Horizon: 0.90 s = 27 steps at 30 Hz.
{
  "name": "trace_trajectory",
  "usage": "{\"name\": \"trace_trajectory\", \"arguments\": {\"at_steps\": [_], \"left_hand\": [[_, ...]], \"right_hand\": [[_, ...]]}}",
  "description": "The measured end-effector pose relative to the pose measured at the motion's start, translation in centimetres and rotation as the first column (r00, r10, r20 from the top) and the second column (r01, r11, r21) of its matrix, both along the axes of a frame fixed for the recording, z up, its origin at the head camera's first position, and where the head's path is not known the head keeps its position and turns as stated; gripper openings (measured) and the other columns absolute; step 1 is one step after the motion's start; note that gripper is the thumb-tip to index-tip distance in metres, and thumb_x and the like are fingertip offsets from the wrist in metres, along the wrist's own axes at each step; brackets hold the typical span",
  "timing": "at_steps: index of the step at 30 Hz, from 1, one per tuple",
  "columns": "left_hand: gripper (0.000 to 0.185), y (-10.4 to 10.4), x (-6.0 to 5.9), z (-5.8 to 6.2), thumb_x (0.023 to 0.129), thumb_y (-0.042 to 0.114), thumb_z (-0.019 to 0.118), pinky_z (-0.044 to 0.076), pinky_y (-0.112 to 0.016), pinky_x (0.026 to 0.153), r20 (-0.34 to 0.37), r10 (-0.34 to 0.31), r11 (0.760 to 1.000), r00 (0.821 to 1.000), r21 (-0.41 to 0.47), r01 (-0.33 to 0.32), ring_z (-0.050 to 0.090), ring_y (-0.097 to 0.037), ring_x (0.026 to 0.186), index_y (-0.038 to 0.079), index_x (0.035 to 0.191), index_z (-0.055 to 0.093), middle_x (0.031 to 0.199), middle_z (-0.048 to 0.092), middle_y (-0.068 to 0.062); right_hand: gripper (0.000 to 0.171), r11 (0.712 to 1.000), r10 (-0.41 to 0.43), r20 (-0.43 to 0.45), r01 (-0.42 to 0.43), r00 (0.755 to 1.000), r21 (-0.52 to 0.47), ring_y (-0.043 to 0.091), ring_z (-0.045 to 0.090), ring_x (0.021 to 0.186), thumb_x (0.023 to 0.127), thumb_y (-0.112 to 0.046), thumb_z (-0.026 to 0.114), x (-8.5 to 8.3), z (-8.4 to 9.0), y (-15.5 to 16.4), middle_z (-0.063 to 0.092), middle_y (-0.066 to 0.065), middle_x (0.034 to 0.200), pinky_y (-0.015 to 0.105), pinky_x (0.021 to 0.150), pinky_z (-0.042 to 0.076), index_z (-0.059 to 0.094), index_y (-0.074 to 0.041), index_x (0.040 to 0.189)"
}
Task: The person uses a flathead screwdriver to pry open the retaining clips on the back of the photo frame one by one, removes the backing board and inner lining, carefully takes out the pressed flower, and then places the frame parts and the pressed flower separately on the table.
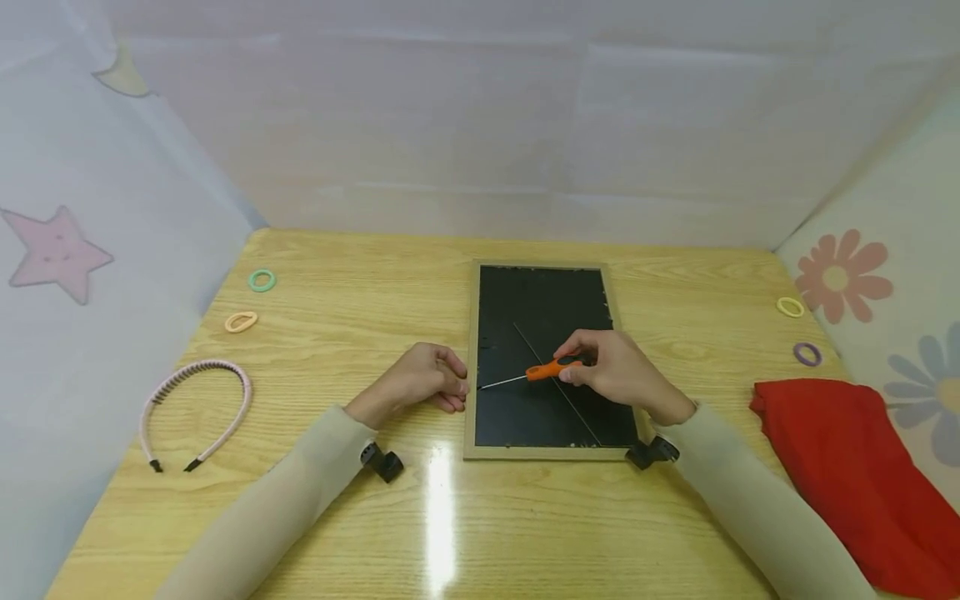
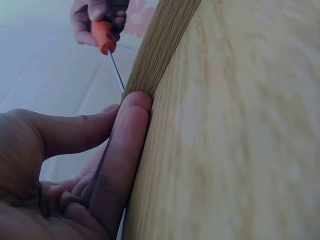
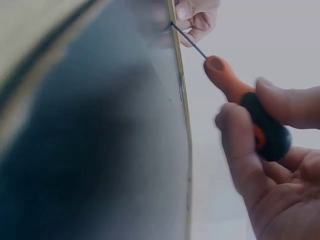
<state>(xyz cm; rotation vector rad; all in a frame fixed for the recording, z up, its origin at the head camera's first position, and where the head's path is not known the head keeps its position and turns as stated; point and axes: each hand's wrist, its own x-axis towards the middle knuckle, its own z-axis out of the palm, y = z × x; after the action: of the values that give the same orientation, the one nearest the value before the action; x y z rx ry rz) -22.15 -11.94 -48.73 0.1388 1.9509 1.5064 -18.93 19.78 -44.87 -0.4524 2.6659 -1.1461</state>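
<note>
A picture frame with a light wood rim and a black panel lies on the table, a thin diagonal line across the panel. My right hand grips the orange and black handle of a screwdriver between thumb and fingers. Its thin metal shaft slants left, the tip right at the inner side of the left rim. In the right wrist view the screwdriver meets the rim close to the left hand's fingers. My left hand holds that rim from outside, fingers along its side and thumb at its upper edge.
A pink headband lies at the left, with green and orange rings behind it. At the right are yellow and purple rings and a red cloth. Pale sheets enclose the table's back and sides.
</note>
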Motion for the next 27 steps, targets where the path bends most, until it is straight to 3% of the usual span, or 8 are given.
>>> {"name": "trace_trajectory", "arguments": {"at_steps": [7,11,15,20,27], "left_hand": [[0.025,-0.3,0.0,0.0,0.089,0.0,0.072,0.066,-0.034,0.062,-0.017,-0.016,1.0,1.0,-0.003,0.016,0.074,-0.02,0.065,-0.004,0.11,0.059,0.082,0.075,-0.015],[0.025,-0.3,0.0,0.0,0.089,0.0,0.072,0.066,-0.034,0.063,-0.01,-0.017,1.0,1.0,-0.003,0.017,0.075,-0.02,0.067,-0.005,0.11,0.059,0.084,0.075,-0.015],[0.025,-0.3,0.0,0.1,0.09,0.001,0.071,0.066,-0.034,0.065,-0.002,-0.01,1.0,1.0,-0.001,0.01,0.075,-0.02,0.069,-0.004,0.111,0.059,0.086,0.075,-0.015],[0.024,-0.3,0.0,-0.1,0.091,0.0,0.069,0.066,-0.034,0.065,0.002,-0.012,1.0,1.0,0.018,0.012,0.075,-0.021,0.069,-0.005,0.111,0.058,0.086,0.075,-0.015],[0.023,-0.4,-0.1,-0.4,0.091,0.001,0.069,0.066,-0.033,0.063,-0.015,-0.019,1.0,1.0,0.015,0.019,0.075,-0.022,0.067,-0.005,0.111,0.058,0.085,0.075,-0.016]], "right_hand": [[0.024,0.999,-0.035,-0.112,0.032,0.993,-0.03,0.015,0.058,0.056,0.088,-0.02,0.08,0.1,2.5,-2.7,0.075,-0.002,0.077,0.024,0.047,0.043,0.073,-0.017,0.111],[0.02,0.999,-0.012,-0.197,0.002,0.98,-0.049,0.013,0.056,0.05,0.087,-0.022,0.081,-0.1,4.1,-5.4,0.072,-0.002,0.069,0.025,0.045,0.045,0.074,-0.019,0.106],[0.016,0.994,0.066,-0.305,-0.088,0.95,-0.059,0.006,0.059,0.053,0.088,-0.022,0.08,-0.3,5.0,-8.8,0.073,-0.003,0.073,0.023,0.049,0.05,0.074,-0.017,0.102],[0.014,0.985,0.149,-0.433,-0.169,0.889,-0.009,0.002,0.057,0.057,0.09,-0.022,0.078,-0.5,5.3,-11.9,0.071,-0.003,0.079,0.019,0.052,0.052,0.074,-0.012,0.099],[0.017,0.986,0.162,-0.463,-0.162,0.872,0.04,0.002,0.055,0.056,0.089,-0.023,0.079,-0.7,5.5,-12.5,0.071,-0.002,0.079,0.018,0.052,0.05,0.074,-0.011,0.099]]}}
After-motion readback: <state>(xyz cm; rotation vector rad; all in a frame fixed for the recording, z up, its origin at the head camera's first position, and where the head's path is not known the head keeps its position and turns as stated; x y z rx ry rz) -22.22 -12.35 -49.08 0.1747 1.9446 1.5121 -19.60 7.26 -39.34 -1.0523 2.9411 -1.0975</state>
